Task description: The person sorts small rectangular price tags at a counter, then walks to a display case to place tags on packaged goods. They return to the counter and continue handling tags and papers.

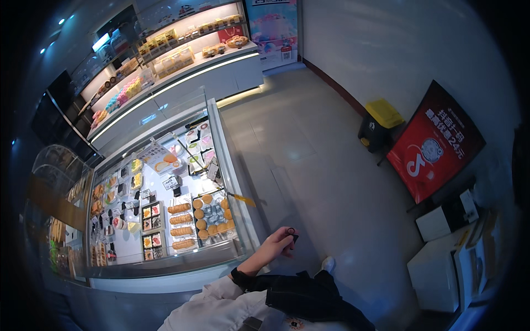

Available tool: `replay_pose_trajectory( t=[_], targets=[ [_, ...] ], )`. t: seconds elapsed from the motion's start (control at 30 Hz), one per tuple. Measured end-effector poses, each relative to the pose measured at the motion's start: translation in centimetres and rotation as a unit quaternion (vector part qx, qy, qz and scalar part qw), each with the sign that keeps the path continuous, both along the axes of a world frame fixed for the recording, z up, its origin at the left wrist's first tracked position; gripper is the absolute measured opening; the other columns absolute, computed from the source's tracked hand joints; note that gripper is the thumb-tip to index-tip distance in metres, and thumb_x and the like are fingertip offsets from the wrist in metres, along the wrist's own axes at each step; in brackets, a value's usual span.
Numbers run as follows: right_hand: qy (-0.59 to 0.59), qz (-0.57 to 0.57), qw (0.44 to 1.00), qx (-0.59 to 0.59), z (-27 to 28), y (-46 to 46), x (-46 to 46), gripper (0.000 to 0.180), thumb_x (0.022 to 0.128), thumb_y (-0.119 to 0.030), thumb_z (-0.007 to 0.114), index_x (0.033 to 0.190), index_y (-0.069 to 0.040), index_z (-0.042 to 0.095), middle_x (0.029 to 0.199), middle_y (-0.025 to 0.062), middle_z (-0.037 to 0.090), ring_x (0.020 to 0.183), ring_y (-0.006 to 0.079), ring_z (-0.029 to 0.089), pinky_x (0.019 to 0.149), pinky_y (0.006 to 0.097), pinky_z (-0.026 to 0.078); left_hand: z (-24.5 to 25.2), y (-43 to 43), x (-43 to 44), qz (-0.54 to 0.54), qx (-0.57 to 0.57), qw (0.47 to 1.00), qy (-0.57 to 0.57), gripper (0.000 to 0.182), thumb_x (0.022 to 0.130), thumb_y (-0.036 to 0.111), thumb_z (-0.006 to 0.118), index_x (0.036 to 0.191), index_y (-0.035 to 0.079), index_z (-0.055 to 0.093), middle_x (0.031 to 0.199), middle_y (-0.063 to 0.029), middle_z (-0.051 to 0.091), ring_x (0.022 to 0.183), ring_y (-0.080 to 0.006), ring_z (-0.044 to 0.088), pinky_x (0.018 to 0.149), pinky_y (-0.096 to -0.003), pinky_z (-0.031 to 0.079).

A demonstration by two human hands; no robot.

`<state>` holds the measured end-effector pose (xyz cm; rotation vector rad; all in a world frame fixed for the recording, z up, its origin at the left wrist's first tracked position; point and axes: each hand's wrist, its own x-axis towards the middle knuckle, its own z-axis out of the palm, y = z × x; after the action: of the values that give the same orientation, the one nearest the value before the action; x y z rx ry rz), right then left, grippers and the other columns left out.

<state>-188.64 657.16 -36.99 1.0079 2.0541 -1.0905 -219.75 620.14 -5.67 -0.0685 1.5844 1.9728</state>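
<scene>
My left hand point(283, 241) pinches a small black object with a round loop point(292, 234); its exact kind cannot be told. It hangs over the floor, just right of the corner of a glass display case point(244, 198). Inside the case lie round golden pastries point(198, 214) in a tray, rows of golden rolls point(180, 220) and boxed colourful cakes point(152, 218). Price tags on black holders point(177, 190) stand among them. A yellow-handled tool point(242, 199) lies over the case's right rim. My right hand is out of view.
Lit shelves point(198, 66) of baked goods stand beyond the case. At right are a black bin with a yellow lid point(384, 112), a red poster on a stand point(434, 142) and white boxes or cabinets point(434, 273). Tiled floor point(306, 153) runs between them and the case.
</scene>
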Motion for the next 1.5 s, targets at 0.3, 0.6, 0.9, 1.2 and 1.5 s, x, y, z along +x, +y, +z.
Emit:
replay_pose_trajectory(
  t=[0.3,0.6,0.9,1.2,1.5],
  targets=[
    [0.147,0.092,0.979,0.106,-1.5,34.3,-32.0,0.025,0.082,-0.009,0.054,0.106,-0.001,0.053,0.085,0.0154,0.058,0.069,0.0291,0.059,0.064,0.0385,0.051,2.1,9.4,-5.4,0.315,-0.070,0.945,-0.052,0.023,0.099,0.018,0.042,0.120,0.010,0.046,0.091,-0.0039,0.059,0.071,-0.0088,0.059,0.067,-0.0288,0.055],
    [0.356,0.137,0.924,-0.028,4.4,33.2,-72.0,0.016,0.091,-0.015,0.049,0.096,-0.001,0.054,0.083,0.0116,0.058,0.082,0.0215,0.056,0.070,0.0365,0.047,-5.1,9.6,-25.6,0.442,-0.087,0.888,-0.088,0.019,0.098,0.017,0.045,0.115,0.009,0.047,0.074,-0.0041,0.056,0.060,-0.0109,0.056,0.056,-0.0292,0.053],
    [-0.012,0.367,0.930,0.022,1.6,21.1,-84.6,0.022,0.090,-0.019,0.050,0.099,-0.002,0.060,0.089,0.0157,0.061,0.084,0.0294,0.058,0.077,0.0415,0.048,-4.3,4.5,-54.0,0.427,-0.122,0.896,0.020,0.044,0.096,0.011,0.043,0.135,0.012,0.024,0.074,-0.0082,0.057,0.059,-0.0134,0.057,0.058,-0.0294,0.053],
    [-0.125,0.450,0.883,0.043,-2.3,16.7,-120.6,0.027,0.089,-0.022,0.050,0.107,-0.005,0.062,0.100,0.0180,0.062,0.093,0.0343,0.058,0.081,0.0447,0.047,-11.5,-2.5,-79.1,0.587,-0.115,0.795,-0.106,0.033,0.091,0.008,0.044,0.122,0.017,0.034,0.078,-0.0069,0.058,0.059,-0.0132,0.056,0.059,-0.0358,0.055],
    [0.220,0.416,0.880,0.066,-0.8,-9.1,-171.5,0.030,0.092,-0.022,0.046,0.106,0.000,0.060,0.092,0.0192,0.066,0.085,0.0353,0.064,0.075,0.0428,0.051,-14.5,-12.2,-95.4,0.661,-0.059,0.698,-0.269,0.019,0.091,0.007,0.043,0.105,0.014,0.053,0.078,-0.0042,0.058,0.058,-0.0125,0.054,0.062,-0.0382,0.055]
  ],
)
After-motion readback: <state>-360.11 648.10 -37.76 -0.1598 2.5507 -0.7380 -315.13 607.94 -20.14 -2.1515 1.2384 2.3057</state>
